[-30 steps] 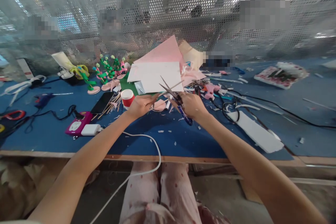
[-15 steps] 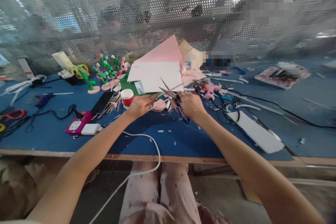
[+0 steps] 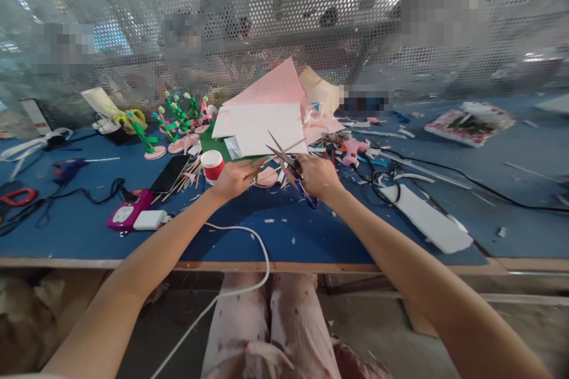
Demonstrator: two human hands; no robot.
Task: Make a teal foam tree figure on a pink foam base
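With the clock face centred on the scissors, a looped white cable [image 3: 265, 251] is seen nearest, between six and seven o'clock, draped over the near edge of the blue tabletop [image 3: 329, 243]. A flat white oblong slab [image 3: 429, 219] is laid near four o'clock, and a magenta socket block [image 3: 128, 211] is set between eight and nine. The steel scissors with blue handles [image 3: 291, 161] are gripped in the right hand [image 3: 317, 175], their blades spread. A thin straight tan stick [image 3: 297, 145] appears to be pinched in the narrowly closed left hand [image 3: 233, 179] and is held at the blades; whether it is enclosed between them cannot be told. A red-and-white cylinder [image 3: 212, 166] is placed at nine, a pink glue gun [image 3: 354, 151] at three. Farther off, a white rectangular sheet [image 3: 262, 127] is spread towards eleven, backed by a pink pointed sheet [image 3: 275, 84]; beyond, a grey perforated metal screen [image 3: 275, 18] is seen.
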